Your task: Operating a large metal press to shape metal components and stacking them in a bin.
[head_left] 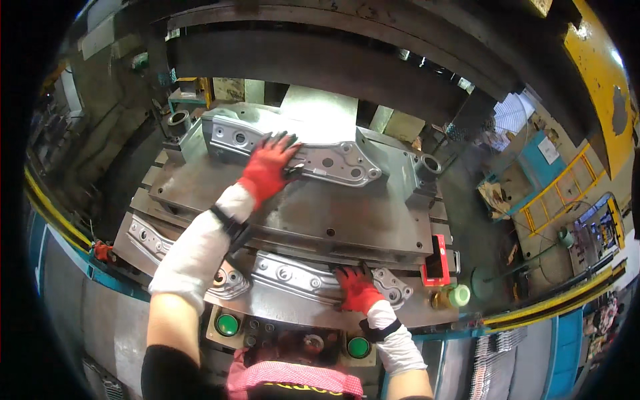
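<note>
On the right of the near ledge (293,309), a small jar (440,300) with a pale green lid lies on its side or tilted; I cannot tell what it contains. Just beyond it is a red-rimmed case (426,273) with a dark inside face. The left hand (269,170), in a red glove with dark fingertips, is spread over the middle of the far metal part (330,162), which sits on the far side of the die block (300,207). The right hand (359,290), gloved alike, lies across the near metal part (287,270) on the ledge; whether its fingers pinch it, I cannot tell. Another metal part (148,241) lies to the left, partly behind the left forearm.
</note>
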### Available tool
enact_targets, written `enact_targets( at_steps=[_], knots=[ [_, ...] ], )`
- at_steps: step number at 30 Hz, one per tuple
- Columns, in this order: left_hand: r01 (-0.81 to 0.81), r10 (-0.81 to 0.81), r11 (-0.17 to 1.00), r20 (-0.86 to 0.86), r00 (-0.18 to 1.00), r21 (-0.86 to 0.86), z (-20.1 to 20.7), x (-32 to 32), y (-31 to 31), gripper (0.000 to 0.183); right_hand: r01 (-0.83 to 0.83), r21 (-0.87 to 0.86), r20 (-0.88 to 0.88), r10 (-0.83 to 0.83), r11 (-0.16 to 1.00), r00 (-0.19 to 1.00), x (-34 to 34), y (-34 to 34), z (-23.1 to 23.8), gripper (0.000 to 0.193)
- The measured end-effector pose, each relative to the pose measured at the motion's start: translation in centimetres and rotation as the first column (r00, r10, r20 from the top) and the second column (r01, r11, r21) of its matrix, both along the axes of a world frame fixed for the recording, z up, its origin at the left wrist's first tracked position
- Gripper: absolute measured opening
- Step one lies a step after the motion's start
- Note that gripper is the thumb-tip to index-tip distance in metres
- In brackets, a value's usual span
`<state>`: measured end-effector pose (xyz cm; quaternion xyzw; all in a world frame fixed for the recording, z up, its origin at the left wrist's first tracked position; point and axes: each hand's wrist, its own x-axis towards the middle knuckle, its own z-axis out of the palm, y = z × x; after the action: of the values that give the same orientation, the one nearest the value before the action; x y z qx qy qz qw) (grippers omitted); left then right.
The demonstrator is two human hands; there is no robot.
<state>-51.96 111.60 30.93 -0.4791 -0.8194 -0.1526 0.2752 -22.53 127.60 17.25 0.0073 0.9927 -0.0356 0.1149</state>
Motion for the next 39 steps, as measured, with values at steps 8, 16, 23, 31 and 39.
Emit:
enact_targets(
  at_steps=[8, 16, 23, 31, 39],
  knots=[
    [-0.013, -0.023, 0.946, -0.109, 0.994, -0.322, 2.3, -3.9, 4.7, 0.035, -0.015, -0.048, -0.02, 0.015, 0.999, 1.0, -0.2, 0.1, -0.1, 0.111],
    [0.048, -0.017, 0.905, 0.076, 0.997, -0.422, 1.5, -0.9, -16.1, 0.037, 0.023, -0.086, -0.018, -0.025, 0.996, 1.0, 0.0, -0.3, -0.2, 0.111],
    [-0.13, 0.347, 0.671, 0.154, 0.925, -0.73, -5.7, 0.3, -29.4, 0.039, -0.108, 0.009, 0.062, 0.107, 0.994, 0.992, -0.6, 0.0, -0.9, 0.117],
    [-0.139, 0.259, 0.86, 0.187, 0.948, -0.492, -11.0, 1.6, -30.1, 0.058, 0.05, -0.095, -0.052, -0.055, 0.994, 0.997, 0.9, -0.1, -0.3, 0.103],
    [-0.548, 0.525, 0.836, 0.242, 0.816, 0.035, -10.9, 8.6, -30.7, 0.064, -0.045, 0.001, -0.535, 0.039, 0.999, 0.844, -5.9, -3.0, 12.3, 0.094]
  ],
)
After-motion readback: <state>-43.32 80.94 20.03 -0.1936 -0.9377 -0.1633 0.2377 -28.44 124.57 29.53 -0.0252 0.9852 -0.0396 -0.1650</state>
